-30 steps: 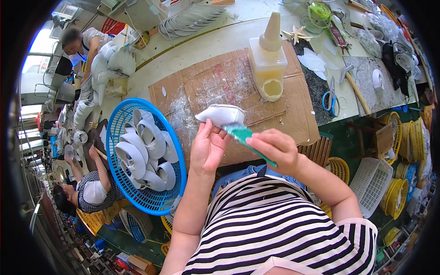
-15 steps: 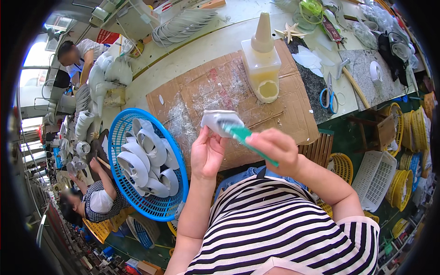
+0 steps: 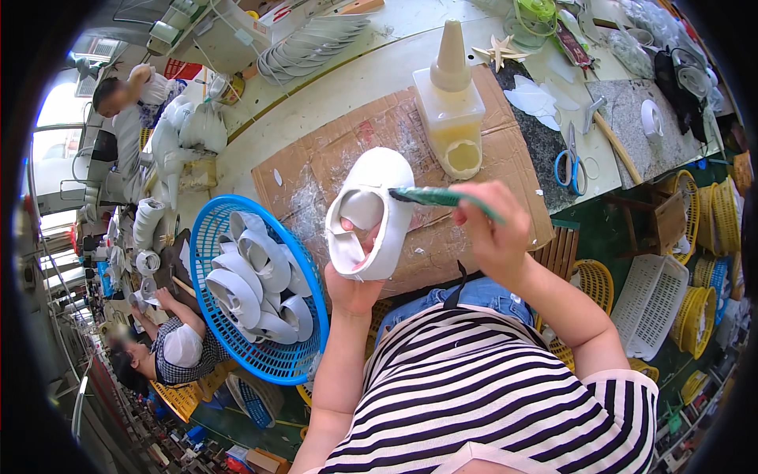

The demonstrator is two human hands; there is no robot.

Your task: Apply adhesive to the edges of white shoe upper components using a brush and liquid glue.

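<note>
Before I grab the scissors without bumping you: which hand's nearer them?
Right. The right hand, gripping a brush, is below and left of the scissors; the left hand, holding a white shoe, is farther left.

Smooth matt white shoe upper (image 3: pixel 380 170), glossy blue plastic basket (image 3: pixel 322 322), rough scuffed brown cardboard (image 3: pixel 505 166)

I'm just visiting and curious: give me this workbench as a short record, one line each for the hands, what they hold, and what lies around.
Left hand: holds a white shoe above the cardboard
Right hand: grips a green brush
Brush tip: at the shoe's edge, beside its opening
On cardboard: clear bottle with a cone top, yellowish liquid inside
Left: blue basket of white pieces
Right: blue-handled scissors, wooden-handled hammer
</note>
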